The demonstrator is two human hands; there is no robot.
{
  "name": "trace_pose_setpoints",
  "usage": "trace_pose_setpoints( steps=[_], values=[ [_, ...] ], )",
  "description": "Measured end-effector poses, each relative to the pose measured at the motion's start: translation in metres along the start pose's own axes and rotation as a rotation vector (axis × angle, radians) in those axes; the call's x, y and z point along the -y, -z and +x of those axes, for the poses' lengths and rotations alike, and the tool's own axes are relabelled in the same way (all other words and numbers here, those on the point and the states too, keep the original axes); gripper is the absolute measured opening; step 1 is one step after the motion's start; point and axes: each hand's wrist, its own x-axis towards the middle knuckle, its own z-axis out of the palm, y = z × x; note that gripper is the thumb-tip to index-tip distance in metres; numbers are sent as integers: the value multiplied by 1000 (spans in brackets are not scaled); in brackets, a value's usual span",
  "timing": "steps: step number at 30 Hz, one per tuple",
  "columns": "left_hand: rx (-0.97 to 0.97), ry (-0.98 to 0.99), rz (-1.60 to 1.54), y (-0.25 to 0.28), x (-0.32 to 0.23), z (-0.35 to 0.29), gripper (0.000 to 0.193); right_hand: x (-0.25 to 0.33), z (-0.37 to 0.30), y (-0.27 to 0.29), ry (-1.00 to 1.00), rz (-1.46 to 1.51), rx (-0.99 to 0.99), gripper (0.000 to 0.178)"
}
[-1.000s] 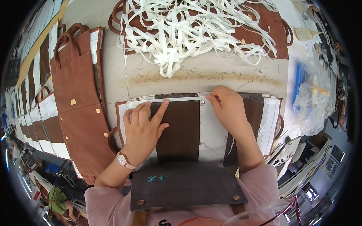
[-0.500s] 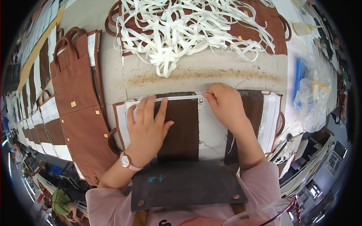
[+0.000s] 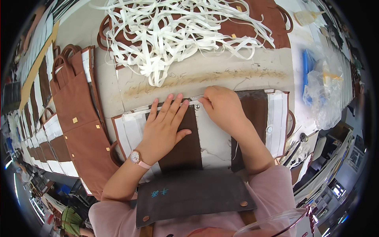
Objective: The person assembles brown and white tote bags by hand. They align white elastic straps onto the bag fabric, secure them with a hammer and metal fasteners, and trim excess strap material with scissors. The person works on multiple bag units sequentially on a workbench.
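A flat bag panel with brown sections (image 3: 181,148) and white backing lies in front of me, its rims edged in reddish brown. My left hand (image 3: 164,124) rests on it palm down, fingers stretched out over the far edge. A short bit of narrow white tape (image 3: 192,99) shows along that edge between my hands; the rest is mostly under my left fingers. My right hand (image 3: 224,106) is closed in a pinch at the tape's right part, just beside a round metal snap (image 3: 197,107). The pinching fingertips are partly hidden.
Beyond the panel, a tangled heap of white tape (image 3: 166,39) covers brown bag pieces. Stacked brown bag pieces with handles (image 3: 79,114) lie at the left. Clear plastic bags (image 3: 323,98), a blue item (image 3: 308,73) and a glue bottle (image 3: 307,17) are at the right.
My left hand has slid right along the far edge, closer to the right hand, covering more tape. My right hand keeps its pinch near the snap. The whole view has shifted slightly.
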Motion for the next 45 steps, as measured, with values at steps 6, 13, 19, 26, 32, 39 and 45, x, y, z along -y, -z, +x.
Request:
trace_pose_setpoints(
  steps=[6,13,19,26,32,39,45],
  values=[
    [-36,-22,13,-4,-13,13,80,6,-2,1,-23,-115,-8,19],
    [-1,-35,-18,-6,-10,15,77,-32,-31,69,-379,190,45,20],
    [10,-37,-29,-7,-12,16,78,-67,-37,91,-575,334,18,18],
    [17,-23,0,-3,-12,17,76,-70,-32,76,-462,117,-42,21],
    [18,-32,50,6,-16,21,79,-72,-33,75,-458,114,-35,20],
    [-2,-276,-80,-1,-21,66,84,-71,-33,73,-437,87,-48,19],
    [-31,-338,-17,-12,-21,77,80,-70,-32,70,-424,28,-57,20]
  ],
)
